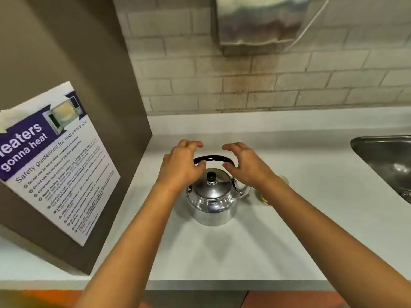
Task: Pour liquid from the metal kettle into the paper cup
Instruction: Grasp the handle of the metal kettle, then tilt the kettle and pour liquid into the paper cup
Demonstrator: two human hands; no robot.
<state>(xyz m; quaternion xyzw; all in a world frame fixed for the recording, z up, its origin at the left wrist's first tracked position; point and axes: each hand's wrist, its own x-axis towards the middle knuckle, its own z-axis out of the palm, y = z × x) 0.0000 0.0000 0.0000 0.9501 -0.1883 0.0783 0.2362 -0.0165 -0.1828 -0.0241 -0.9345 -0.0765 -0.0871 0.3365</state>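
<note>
A shiny metal kettle [211, 201] stands upright on the white counter [311, 218], its lid on, its black knob up and its black handle raised. The spout points right. My left hand [181, 166] hovers over the left end of the handle, fingers curled and apart, holding nothing. My right hand [244, 165] hovers over the right end, also empty with fingers spread. The paper cup [265, 197] sits just right of the spout, mostly hidden behind my right forearm.
A steel sink [387, 158] is set into the counter at the right. A brown cabinet side with a microwave safety poster [53, 161] stands at the left. A tiled wall with a metal dispenser [260, 21] is behind. The counter's front edge runs near my elbows.
</note>
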